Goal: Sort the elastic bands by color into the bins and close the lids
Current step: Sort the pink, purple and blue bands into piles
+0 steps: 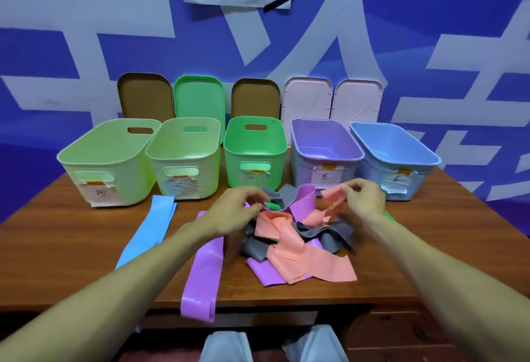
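Note:
A tangled heap of elastic bands lies mid-table: salmon bands [298, 249], grey bands [327, 232], purple ones [302, 199]. My right hand [364, 198] pinches the end of a salmon band [334, 195] lifted off the heap. My left hand [235, 212] grips into the heap's left side with curled fingers; which band it holds is hidden. A long purple band [202, 272] hangs over the table's front edge. A blue band [149, 229] lies flat at the left. Several open bins stand in a row behind: two pale green [106, 158] [183, 155], green [255, 146], purple [327, 143], blue [395, 146].
Lids lean on the blue wall behind the bins: brown [144, 94], green [199, 97], brown [255, 97], two pinkish white [307, 100] [357, 100]. Paper labels are stuck on each bin's front. The wooden table [57, 235] ends just before my knees.

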`<move>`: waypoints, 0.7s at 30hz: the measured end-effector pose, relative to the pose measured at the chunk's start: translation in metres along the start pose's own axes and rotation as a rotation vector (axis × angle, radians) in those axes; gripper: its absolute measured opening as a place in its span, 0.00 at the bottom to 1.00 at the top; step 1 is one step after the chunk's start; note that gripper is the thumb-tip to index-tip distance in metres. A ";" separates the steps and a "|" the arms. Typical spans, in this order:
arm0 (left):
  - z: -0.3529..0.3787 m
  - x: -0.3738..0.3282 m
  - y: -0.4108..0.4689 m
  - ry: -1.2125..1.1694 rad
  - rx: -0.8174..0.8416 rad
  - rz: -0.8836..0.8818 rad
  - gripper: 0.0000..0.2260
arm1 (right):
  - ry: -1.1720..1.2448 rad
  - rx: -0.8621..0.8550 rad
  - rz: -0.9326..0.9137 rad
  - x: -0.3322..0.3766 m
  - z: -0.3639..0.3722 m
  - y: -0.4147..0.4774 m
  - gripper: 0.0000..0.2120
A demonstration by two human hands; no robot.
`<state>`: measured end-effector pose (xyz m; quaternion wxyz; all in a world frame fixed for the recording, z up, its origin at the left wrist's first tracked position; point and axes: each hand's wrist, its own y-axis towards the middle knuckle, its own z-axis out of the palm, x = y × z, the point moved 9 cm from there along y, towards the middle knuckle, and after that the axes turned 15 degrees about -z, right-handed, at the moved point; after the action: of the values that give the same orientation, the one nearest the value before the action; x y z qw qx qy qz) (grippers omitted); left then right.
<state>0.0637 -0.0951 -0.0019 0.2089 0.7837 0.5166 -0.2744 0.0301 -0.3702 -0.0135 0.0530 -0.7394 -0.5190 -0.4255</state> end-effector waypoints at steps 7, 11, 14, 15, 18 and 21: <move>-0.006 -0.017 0.012 -0.287 0.032 -0.074 0.08 | 0.373 -0.024 -0.150 0.059 -0.021 0.026 0.05; -0.011 -0.041 0.008 -0.541 0.130 -0.172 0.17 | 0.437 0.039 -0.343 0.108 -0.030 0.019 0.04; -0.004 -0.054 0.002 -0.752 0.285 -0.313 0.17 | 0.506 0.160 -0.429 0.134 -0.032 0.008 0.07; -0.001 -0.057 -0.001 -0.827 0.335 -0.357 0.16 | 0.531 0.208 -0.437 0.140 -0.032 0.003 0.08; 0.013 -0.062 -0.004 -0.968 0.489 -0.429 0.22 | 0.564 0.335 -0.471 0.154 -0.031 -0.009 0.07; 0.023 -0.064 -0.009 -1.148 0.564 -0.470 0.22 | 0.567 0.395 -0.498 0.158 -0.033 -0.018 0.08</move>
<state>0.0302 -0.1496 0.0215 0.1723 0.4054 0.3892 -0.8090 0.0120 -0.2653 0.1088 0.2298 -0.4208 -0.7184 -0.5040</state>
